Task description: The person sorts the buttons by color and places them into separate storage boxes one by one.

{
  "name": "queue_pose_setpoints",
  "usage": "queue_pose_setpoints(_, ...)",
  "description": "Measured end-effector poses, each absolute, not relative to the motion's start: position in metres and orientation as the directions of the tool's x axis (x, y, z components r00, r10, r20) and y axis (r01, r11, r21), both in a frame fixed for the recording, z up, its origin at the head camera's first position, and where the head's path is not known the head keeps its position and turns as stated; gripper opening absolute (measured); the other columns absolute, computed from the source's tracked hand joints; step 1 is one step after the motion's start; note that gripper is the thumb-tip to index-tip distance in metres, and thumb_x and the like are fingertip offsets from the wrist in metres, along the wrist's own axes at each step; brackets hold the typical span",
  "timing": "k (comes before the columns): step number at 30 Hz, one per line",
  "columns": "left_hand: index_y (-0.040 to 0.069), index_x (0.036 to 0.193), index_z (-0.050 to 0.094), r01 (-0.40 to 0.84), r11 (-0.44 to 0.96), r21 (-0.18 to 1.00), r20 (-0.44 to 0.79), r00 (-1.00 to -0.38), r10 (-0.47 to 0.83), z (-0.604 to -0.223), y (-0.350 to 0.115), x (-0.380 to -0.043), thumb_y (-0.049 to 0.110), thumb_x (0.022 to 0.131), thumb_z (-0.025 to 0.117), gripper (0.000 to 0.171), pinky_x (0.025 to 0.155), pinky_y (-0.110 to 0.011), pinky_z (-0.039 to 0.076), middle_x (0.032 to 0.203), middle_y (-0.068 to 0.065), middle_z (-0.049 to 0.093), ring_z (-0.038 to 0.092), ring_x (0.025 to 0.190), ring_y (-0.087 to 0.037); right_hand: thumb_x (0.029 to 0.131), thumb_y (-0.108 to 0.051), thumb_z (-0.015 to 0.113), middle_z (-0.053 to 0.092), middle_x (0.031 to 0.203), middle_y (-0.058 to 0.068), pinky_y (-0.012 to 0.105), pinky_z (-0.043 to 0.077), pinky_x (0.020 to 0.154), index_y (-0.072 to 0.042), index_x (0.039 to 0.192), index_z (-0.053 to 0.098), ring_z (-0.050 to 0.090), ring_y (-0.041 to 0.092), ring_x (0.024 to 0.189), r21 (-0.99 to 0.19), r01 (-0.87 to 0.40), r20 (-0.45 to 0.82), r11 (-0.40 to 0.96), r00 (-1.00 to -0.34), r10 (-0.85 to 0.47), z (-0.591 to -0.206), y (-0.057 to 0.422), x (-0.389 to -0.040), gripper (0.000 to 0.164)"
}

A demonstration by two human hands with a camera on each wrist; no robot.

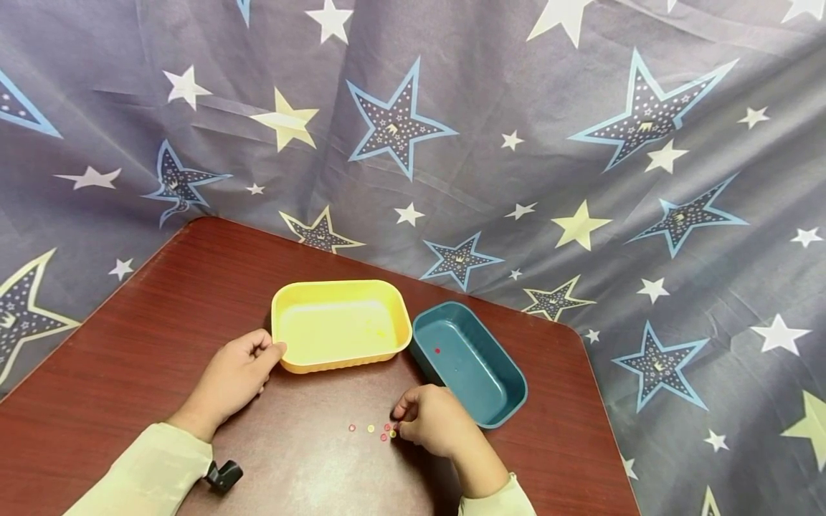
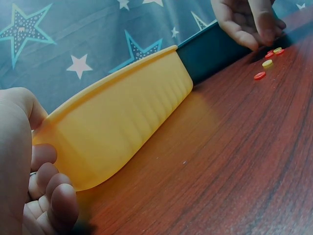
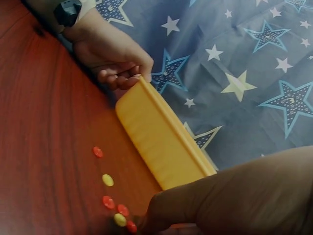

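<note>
My left hand [image 1: 235, 373] pinches the near left corner of a yellow plastic tub [image 1: 342, 362] between thumb and fingers. Yellow bits [image 1: 379, 333] lie inside the tub, toward its right end. Small round buttons, red [image 2: 259, 76] and yellow [image 2: 267, 63], lie on the table in a loose row with a cluster at its right end. Over that cluster is my right hand [image 1: 435, 423], thumb and forefinger bent and slightly apart. A red button [image 3: 131, 226] sits right at its fingertips. One red button [image 1: 437, 351] lies in the dark teal tub [image 1: 506, 416].
Both tubs stand side by side on the brown wood-grain table [image 1: 290, 459], the teal one angled behind my right hand. A star-patterned cloth [image 1: 464, 201] hangs along the table's back and sides. A black device [image 1: 223, 476] is strapped at my left wrist.
</note>
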State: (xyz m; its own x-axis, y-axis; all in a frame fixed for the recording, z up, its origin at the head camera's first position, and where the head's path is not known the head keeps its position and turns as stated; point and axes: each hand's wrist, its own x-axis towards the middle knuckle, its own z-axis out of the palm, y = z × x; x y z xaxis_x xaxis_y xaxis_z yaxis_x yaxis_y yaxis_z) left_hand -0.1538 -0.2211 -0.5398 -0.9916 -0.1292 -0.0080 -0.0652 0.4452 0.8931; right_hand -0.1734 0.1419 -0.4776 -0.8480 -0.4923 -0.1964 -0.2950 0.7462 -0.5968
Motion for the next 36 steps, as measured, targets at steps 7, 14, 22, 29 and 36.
queue_pose_setpoints(7, 0.015, 0.092, 0.057, -0.066, 0.447, 0.892, -0.008, -0.991, -0.131, -0.542, -0.222, -0.155, 0.053, 0.113, 0.064, 0.044, 0.051, -0.033, 0.047, 0.062, -0.001, 0.06, 0.06, 0.054, -0.02, 0.08, -0.002, 0.085, 0.069, 0.071, -0.014, 0.021, 0.051, 0.065, -0.015, 0.087, 0.078, 0.058, -0.003, 0.064, -0.552, -0.341, -0.166, 0.761, -0.85, -0.501, -0.49, 0.141, -0.175, 0.016)
queue_pose_setpoints(14, 0.015, 0.091, 0.056, -0.061, 0.444, 0.894, -0.004, -0.992, -0.129, -0.541, -0.222, -0.154, 0.049, 0.114, 0.065, 0.042, 0.05, -0.033, 0.046, 0.062, -0.002, 0.059, 0.059, 0.053, -0.02, 0.078, -0.005, 0.086, 0.065, 0.068, -0.018, 0.019, 0.048, 0.066, -0.019, 0.08, 0.076, 0.054, -0.006, 0.062, -0.521, -0.385, -0.122, 0.762, -0.85, -0.513, -0.495, 0.141, -0.175, 0.017)
queue_pose_setpoints(22, 0.014, 0.092, 0.057, -0.065, 0.439, 0.896, -0.008, -0.991, -0.131, -0.54, -0.222, -0.154, 0.05, 0.114, 0.065, 0.043, 0.05, -0.033, 0.046, 0.062, -0.002, 0.059, 0.059, 0.053, -0.02, 0.075, -0.011, 0.089, 0.06, 0.064, -0.021, 0.021, 0.045, 0.063, -0.024, 0.073, 0.07, 0.05, -0.001, 0.062, -0.477, -0.366, -0.12, 0.799, -0.873, -0.472, -0.495, 0.135, -0.171, 0.023)
queue_pose_setpoints(29, 0.014, 0.092, 0.057, -0.067, 0.433, 0.899, -0.012, -0.992, -0.129, -0.541, -0.222, -0.154, 0.051, 0.114, 0.064, 0.044, 0.049, -0.033, 0.046, 0.062, -0.002, 0.059, 0.059, 0.053, -0.021, 0.074, -0.014, 0.091, 0.055, 0.061, -0.018, 0.023, 0.043, 0.059, -0.024, 0.07, 0.066, 0.049, 0.002, 0.061, -0.461, -0.344, -0.137, 0.818, -0.883, -0.448, -0.496, 0.133, -0.169, 0.027)
queue_pose_setpoints(36, 0.015, 0.092, 0.056, -0.062, 0.43, 0.901, -0.008, -0.992, -0.127, -0.54, -0.221, -0.154, 0.05, 0.114, 0.065, 0.042, 0.05, -0.034, 0.048, 0.062, -0.003, 0.059, 0.06, 0.053, -0.021, 0.073, -0.01, 0.089, 0.053, 0.063, -0.018, 0.022, 0.042, 0.058, -0.023, 0.069, 0.064, 0.048, 0.001, 0.061, -0.467, -0.375, -0.108, 0.801, -0.874, -0.473, -0.497, 0.133, -0.169, 0.029)
